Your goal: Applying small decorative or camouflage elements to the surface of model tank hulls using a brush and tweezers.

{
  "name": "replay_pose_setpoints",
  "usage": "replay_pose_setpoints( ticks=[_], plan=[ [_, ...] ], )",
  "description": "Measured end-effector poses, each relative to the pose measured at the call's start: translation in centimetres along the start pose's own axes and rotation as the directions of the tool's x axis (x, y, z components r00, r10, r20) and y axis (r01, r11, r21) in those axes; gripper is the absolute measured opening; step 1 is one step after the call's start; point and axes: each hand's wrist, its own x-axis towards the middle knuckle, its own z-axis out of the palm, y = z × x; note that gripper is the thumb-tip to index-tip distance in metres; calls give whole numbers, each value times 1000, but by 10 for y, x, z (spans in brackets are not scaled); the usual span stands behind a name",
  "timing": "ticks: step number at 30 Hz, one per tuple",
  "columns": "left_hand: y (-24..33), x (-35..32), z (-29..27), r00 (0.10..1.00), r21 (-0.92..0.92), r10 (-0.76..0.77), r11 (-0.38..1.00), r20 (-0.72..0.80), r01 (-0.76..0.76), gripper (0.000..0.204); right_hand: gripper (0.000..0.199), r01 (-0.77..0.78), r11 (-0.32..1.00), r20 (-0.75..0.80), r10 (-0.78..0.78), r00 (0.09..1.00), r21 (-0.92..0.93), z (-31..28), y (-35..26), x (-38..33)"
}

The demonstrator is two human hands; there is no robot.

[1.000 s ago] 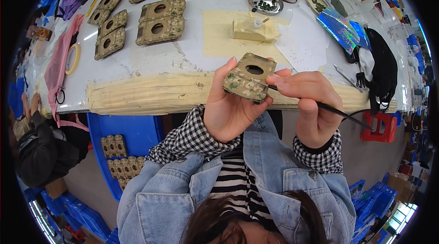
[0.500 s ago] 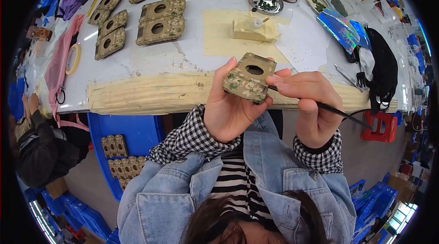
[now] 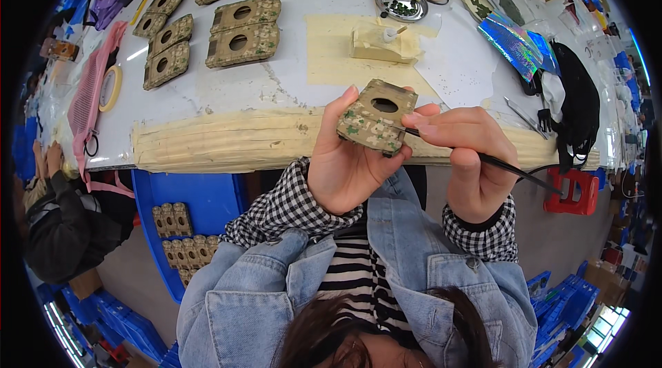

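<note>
My left hand point(image 3: 345, 168) is closed around a camouflage-patterned model tank hull point(image 3: 369, 117), a small blocky piece with a round hole in its top. It is held tilted over the table's front edge, fingers and thumb on its sides. In my right hand point(image 3: 476, 157) are slim black tweezers point(image 3: 500, 163), pinched between thumb and fingers. Their tip meets the hull's face below the hole; whether it grips anything there is too small to tell. My right fingertips rest close to the hull's right side.
Several similar hulls point(image 3: 243, 44) lie at the table's left. A taped block point(image 3: 383, 49) stands beyond my hands, near a metal dish point(image 3: 380, 0) of small dark-green bits. Metal tweezers point(image 3: 525, 117) lie at right. A blue tray point(image 3: 153, 257) holds more camouflage parts. Someone sits at far left.
My hands, the hull and the black tweezers have hardly moved. At the far left, the other person's hands have shifted slightly.
</note>
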Motion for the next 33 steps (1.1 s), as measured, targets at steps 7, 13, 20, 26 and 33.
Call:
replay_pose_setpoints(
  ticks=[7,13,20,26,33],
  plan=[
    [0,0,2,1000,-8,2,1000,-14,-3,58,24,3,1000,-11,-3,1000,2,0,0,0],
    [-1,-2,2,999,7,34,999,-34,-34,54,27,30,999,-93,-31,995,-15,-1,4,3],
    [-1,-5,6,982,126,100,989,-160,-80,47,30,37,998,-251,-25,968,43,-2,11,-3],
    [-1,-7,8,973,108,114,990,-199,-93,44,33,-6,996,-312,33,949,87,-1,12,-7],
    [-1,-9,6,968,90,135,989,-213,-118,44,36,-76,993,-290,101,952,95,0,16,-16]
  ],
)
